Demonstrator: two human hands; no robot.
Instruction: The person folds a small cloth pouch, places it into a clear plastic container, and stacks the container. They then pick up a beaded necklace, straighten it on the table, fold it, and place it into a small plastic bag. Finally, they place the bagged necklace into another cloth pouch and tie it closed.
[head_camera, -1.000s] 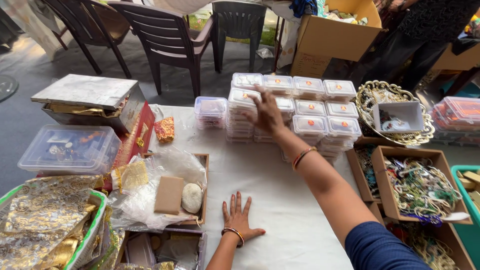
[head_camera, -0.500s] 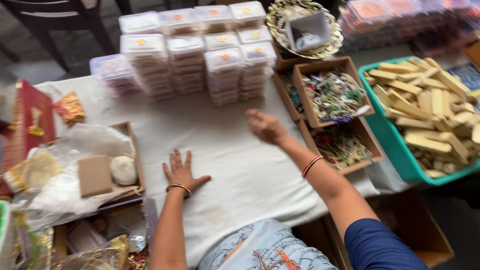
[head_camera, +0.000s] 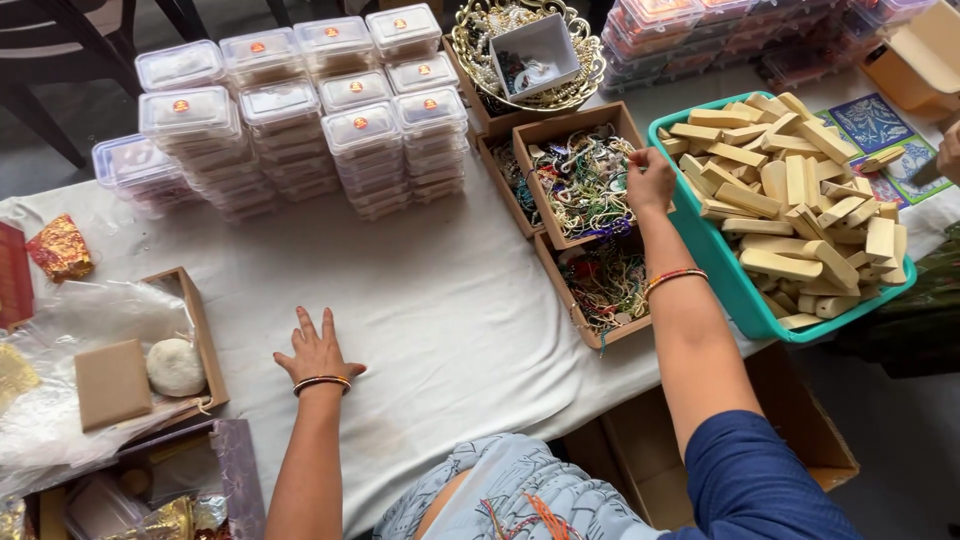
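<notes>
White cloth-covered table (head_camera: 450, 300) fills view. Left hand (head_camera: 315, 352) flat on cloth, fingers spread, holding nothing. Right hand (head_camera: 650, 180) reaches into open cardboard box of tangled coloured threads (head_camera: 580, 180), fingers curled among strands; grip unclear. Teal plastic tub of pale wooden blocks (head_camera: 790, 200) just beside. Stacked clear lidded plastic boxes (head_camera: 300, 110) beyond.

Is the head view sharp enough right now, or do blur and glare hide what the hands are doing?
Head view: sharp, soft even daylight, faint shadows. No motion blur on the right hand over the cardboard box of beaded strings, or on the left hand flat on the white cloth. Mild sheen on the clear stacked containers; wide-angle stretching at the edges.
</notes>
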